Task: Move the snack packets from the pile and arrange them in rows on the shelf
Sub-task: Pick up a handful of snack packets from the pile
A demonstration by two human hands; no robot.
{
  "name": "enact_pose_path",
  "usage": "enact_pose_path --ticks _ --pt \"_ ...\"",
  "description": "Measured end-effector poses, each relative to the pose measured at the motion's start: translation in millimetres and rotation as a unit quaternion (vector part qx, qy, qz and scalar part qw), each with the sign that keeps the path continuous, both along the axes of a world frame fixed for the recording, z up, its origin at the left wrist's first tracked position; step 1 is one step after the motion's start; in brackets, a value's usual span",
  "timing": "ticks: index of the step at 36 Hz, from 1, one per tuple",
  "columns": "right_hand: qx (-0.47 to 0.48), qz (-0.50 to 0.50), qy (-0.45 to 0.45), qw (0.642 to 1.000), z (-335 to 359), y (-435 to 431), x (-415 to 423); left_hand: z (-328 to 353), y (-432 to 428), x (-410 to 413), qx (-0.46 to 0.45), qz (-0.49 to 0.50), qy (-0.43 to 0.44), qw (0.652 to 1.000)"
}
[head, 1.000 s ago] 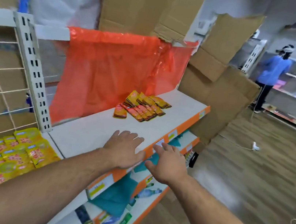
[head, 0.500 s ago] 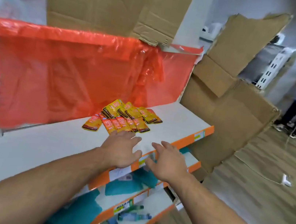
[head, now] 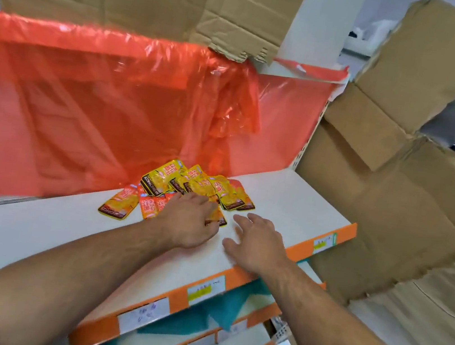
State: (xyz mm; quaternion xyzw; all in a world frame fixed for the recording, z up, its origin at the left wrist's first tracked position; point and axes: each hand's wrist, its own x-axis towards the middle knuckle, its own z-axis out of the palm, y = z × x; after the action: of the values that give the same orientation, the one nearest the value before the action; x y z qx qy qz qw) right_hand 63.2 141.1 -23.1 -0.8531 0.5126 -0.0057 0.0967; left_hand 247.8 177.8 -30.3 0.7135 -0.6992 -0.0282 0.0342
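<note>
Red plastic sheet (head: 66, 118): hangs behind the shelf on the left; what lies behind it shows only as dim shapes
Shelf (head: 290, 199): white board with an orange front edge, bare to the left and right of the packets; room for rows on both sides
Loose packet (head: 119, 203): orange and yellow, lies flat at the left end of the group, just beside the others
Pile of snack packets (head: 189, 184): on the shelf close to the red sheet, yellow ones behind and orange ones in front, overlapping; count uncertain because they cover each other
Left hand (head: 187, 222): laid over the near orange packets, fingertips bent down on them; whether one is pinched cannot be told, the palm hides it
Step in hand, judged: taking a first packet from the pile
Method, judged: lift one packet by its edge, not a bunch, as the foil looks slippery; steady the pile with the other hand; start the row at one end, packets square to the front edge, faces up
Right hand (head: 257, 241): released, fingers spread, holds nothing, low over the bare shelf just right of the pile
Cardboard (head: 393, 197): torn sheets on the right; they hide whatever stands there
Lower shelves (head: 239, 342): cut off and blurred, goods not identifiable
</note>
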Motion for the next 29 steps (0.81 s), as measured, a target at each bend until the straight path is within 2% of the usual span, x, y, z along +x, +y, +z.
enact_pose_path --ticks 4,12,20,29 --pt "-0.010 0.012 0.007 1.000 -7.3 -34.2 14.1 -7.3 -30.9 8.6 0.001 0.003 -0.001 1.000" --pt "-0.016 0.029 -0.037 0.999 -25.3 -87.7 36.8 -26.5 -75.8 29.9 -0.015 0.042 0.009 0.999" --pt "-0.016 0.063 -0.067 0.996 -39.7 -135.1 50.4 -29.0 -90.1 22.3 -0.010 0.080 -0.051 0.995" --pt "0.037 0.074 -0.108 0.991 -43.5 -163.5 59.7 -13.6 -87.0 -10.3 -0.012 0.228 -0.049 0.972"
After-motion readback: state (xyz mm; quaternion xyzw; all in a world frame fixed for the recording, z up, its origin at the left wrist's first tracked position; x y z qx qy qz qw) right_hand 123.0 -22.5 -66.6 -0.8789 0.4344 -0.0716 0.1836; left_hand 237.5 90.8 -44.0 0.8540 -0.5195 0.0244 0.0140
